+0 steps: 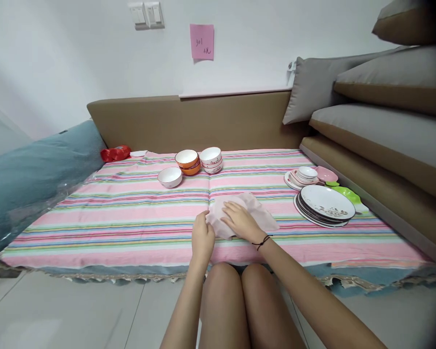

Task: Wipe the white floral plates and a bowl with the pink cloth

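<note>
A pale pinkish-white cloth (259, 213) lies rumpled on the striped cover in front of my knees. My right hand (241, 220), with a dark cord on its wrist, rests on it with fingers stretched out and lying flat. At the cloth's left edge, my left hand (202, 237) is closed, its fingers curled with the thumb beside them. What it grips there is mostly hidden; a pale rounded shape shows under or within the cloth, but I cannot tell what it is.
Beyond the hands stand a single white bowl (170, 177), stacked orange bowls (187, 161) and stacked white bowls (211, 160). To the right are stacked plates (327, 203), small dishes (307, 173) and a green dish (349, 196). Cushions (385, 131) rise beside them. A red bundle (115, 153) lies far left.
</note>
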Demonstrator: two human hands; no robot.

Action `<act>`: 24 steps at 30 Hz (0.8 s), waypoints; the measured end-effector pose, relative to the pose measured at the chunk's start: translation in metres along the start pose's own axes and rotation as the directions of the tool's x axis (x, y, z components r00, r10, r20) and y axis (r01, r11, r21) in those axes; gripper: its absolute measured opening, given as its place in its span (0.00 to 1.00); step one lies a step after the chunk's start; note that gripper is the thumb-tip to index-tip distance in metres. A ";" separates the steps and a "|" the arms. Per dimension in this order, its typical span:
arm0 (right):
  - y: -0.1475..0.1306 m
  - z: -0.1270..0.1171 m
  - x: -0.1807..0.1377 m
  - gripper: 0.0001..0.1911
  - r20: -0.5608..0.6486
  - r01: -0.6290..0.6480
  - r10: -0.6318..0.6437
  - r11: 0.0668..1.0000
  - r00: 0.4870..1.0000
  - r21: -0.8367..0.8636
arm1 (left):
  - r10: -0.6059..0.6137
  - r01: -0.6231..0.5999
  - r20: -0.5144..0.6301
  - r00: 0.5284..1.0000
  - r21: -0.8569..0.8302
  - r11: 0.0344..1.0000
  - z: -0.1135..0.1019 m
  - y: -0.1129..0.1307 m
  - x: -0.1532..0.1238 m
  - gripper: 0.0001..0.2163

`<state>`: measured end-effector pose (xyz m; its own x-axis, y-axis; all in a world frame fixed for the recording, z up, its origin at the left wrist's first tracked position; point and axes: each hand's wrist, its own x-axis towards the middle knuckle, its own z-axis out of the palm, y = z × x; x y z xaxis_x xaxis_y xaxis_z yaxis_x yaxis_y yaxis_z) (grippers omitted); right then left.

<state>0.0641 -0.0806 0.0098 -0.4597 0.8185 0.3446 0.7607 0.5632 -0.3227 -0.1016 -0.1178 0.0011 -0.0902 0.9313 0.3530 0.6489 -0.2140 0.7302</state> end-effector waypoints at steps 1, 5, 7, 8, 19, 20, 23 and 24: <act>-0.004 0.007 -0.001 0.20 0.033 -0.019 0.022 0.998 0.999 -0.067 | -0.046 0.047 -0.045 0.998 0.007 0.999 0.002 -0.002 -0.005 0.18; -0.010 0.023 -0.018 0.25 0.161 -0.064 0.103 0.971 0.981 -0.232 | -0.171 0.168 -0.097 0.980 -0.041 0.985 0.013 -0.010 -0.032 0.15; -0.009 0.023 -0.024 0.22 0.210 -0.071 0.128 0.963 0.969 -0.259 | -0.285 0.270 -0.050 0.957 -0.200 0.942 0.022 -0.009 -0.041 0.14; -0.008 0.022 -0.026 0.19 0.228 -0.073 0.136 0.962 0.964 -0.264 | -0.363 0.343 -0.009 0.932 -0.307 0.888 0.027 -0.008 -0.042 0.13; -0.013 -0.004 -0.062 0.13 0.092 -0.162 0.161 0.987 0.983 0.007 | -0.421 0.702 0.604 0.677 -0.701 0.123 0.045 0.017 -0.040 0.30; -0.018 -0.005 -0.070 0.13 0.047 -0.160 0.156 0.983 0.987 0.092 | -0.368 0.714 0.656 0.659 -0.700 0.031 0.042 0.021 -0.043 0.31; -0.041 -0.009 -0.095 0.14 -0.045 -0.140 0.156 0.956 0.987 0.257 | -0.342 0.685 0.664 0.665 -0.725 -0.075 0.032 0.040 -0.049 0.27; -0.050 -0.011 -0.103 0.15 -0.076 -0.143 0.171 0.949 0.982 0.282 | -0.346 0.654 0.635 0.691 -0.753 -0.075 0.028 0.047 -0.051 0.26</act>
<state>0.0787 -0.1945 -0.0003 -0.2865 0.8916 0.3508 0.6585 0.4492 -0.6038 -0.0454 -0.1667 0.0009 0.1926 0.9046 -0.3802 -0.6766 0.4031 0.6163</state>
